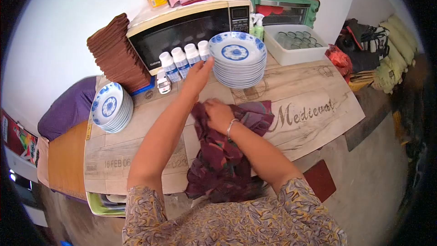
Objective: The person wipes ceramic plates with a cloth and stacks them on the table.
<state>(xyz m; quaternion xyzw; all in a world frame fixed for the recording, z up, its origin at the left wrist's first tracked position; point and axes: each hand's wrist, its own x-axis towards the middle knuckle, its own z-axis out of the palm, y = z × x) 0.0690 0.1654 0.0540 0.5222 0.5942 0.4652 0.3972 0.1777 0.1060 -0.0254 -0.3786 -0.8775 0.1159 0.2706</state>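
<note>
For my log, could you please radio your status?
Left hand at plate stack's edge. Right hand gripping bunched maroon cloth. White bottles close behind left hand; mind those.

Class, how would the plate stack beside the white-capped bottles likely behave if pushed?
The plate stack would probably feel heavy, being many layers deep. Its upper layers, simply nested, might slide. Its glossy, ceramic look suggests chipping if knocked.

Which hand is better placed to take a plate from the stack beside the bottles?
Probably the left hand: it is at the edge of that stack, while the right hand is on the cloth.
</note>
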